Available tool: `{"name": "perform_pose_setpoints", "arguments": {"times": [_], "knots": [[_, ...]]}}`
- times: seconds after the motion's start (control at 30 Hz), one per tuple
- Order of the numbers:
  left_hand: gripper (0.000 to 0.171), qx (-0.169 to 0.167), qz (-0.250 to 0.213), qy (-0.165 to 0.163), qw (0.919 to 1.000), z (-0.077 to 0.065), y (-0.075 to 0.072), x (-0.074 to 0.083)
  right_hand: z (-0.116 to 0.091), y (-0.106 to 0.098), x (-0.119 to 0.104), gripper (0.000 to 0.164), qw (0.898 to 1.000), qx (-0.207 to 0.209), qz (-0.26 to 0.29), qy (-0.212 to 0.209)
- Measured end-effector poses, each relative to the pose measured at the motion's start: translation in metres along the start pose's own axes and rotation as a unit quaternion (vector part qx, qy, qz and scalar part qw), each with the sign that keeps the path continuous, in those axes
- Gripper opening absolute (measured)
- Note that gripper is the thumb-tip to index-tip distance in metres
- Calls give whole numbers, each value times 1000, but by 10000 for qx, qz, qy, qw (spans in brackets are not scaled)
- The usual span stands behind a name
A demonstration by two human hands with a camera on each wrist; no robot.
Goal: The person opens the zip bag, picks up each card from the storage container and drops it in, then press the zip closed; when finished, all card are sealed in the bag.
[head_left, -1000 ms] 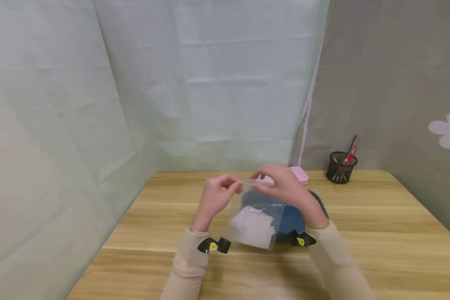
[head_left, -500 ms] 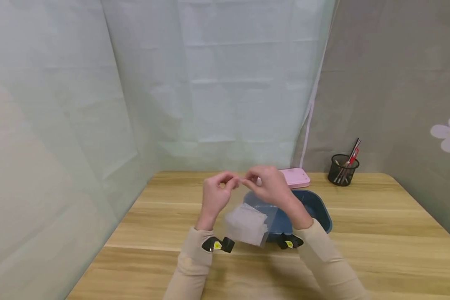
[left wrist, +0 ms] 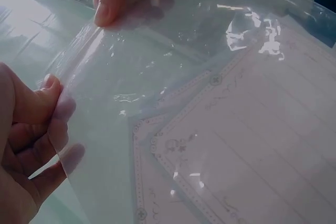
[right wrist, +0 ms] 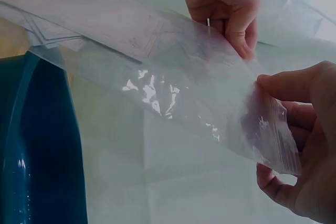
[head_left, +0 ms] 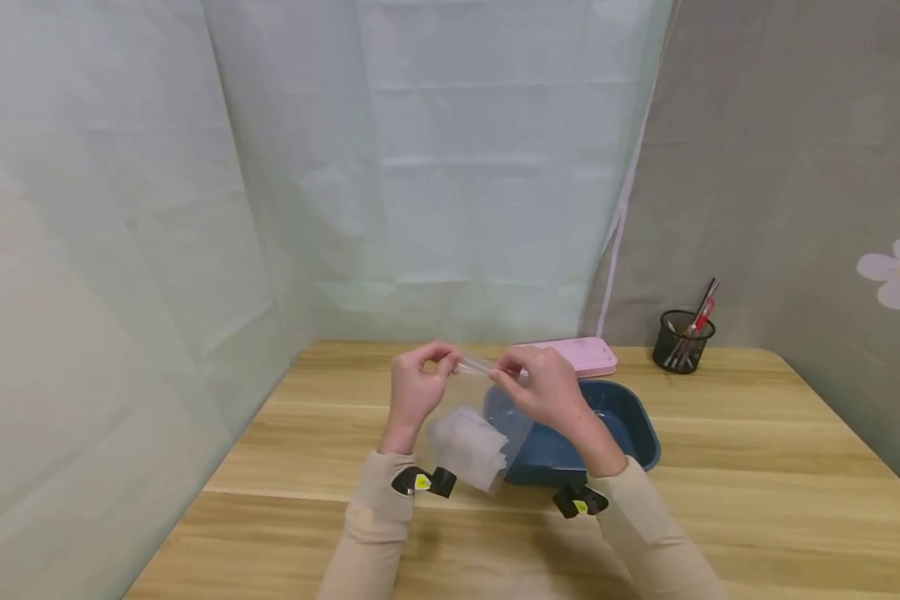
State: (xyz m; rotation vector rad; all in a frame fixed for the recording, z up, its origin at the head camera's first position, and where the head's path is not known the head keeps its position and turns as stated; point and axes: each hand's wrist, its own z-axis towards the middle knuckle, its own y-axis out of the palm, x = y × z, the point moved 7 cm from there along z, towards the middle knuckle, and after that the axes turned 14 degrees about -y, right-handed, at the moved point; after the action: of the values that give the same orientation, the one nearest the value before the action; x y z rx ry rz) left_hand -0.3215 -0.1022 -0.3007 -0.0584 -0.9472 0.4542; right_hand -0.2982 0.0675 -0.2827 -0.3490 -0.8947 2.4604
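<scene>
A clear zip bag (left wrist: 105, 129) hangs from both hands above the table. Inside it lie several lined paper sheets (left wrist: 252, 129) with small decorated borders. My left hand (head_left: 414, 385) pinches the bag's top edge near its left corner, thumb on the near side and fingers behind. Farther along the same edge, my right hand (head_left: 546, 385) pinches the zip strip between thumb and fingers. In the right wrist view the ridged strip of the bag (right wrist: 281, 145) runs between the two hands. The sheets have slid to the bag's lower end.
A dark blue plastic basin (head_left: 637, 425) sits on the wooden table (head_left: 757, 467), partly behind the bag and right forearm. A pink case (head_left: 588, 354) lies at the back edge. To its right stands a black mesh pen holder (head_left: 678, 354) with pens. Curtains hang behind and at the left.
Both hands still pinch the bag's top edge. They were close together half a second ago and now stand farther apart. The bag has shifted left, showing more of the basin.
</scene>
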Motion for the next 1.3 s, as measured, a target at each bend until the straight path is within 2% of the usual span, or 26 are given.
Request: {"name": "perform_pose_setpoints", "arguments": {"times": [0.53,0.77,0.9,1.03,1.3], "knots": [[6,154,68,-201,9997,7,-20,-9,-7,-2,-4,7,9996,-17,-185,-208],[5,126,99,-373,9992,8,-24,-13,-19,-3,-2,9,9997,-120,-202,96],[5,61,106,-469,9988,8,-24,-15,-23,-5,0,9,9997,-120,-179,133],[6,49,111,-527,9985,8,-24,-15,-25,-8,2,8,9997,23,-235,-27],[7,89,129,-553,9983,8,-24,-13,-24,-17,5,15,9957,597,-481,-511]]}}
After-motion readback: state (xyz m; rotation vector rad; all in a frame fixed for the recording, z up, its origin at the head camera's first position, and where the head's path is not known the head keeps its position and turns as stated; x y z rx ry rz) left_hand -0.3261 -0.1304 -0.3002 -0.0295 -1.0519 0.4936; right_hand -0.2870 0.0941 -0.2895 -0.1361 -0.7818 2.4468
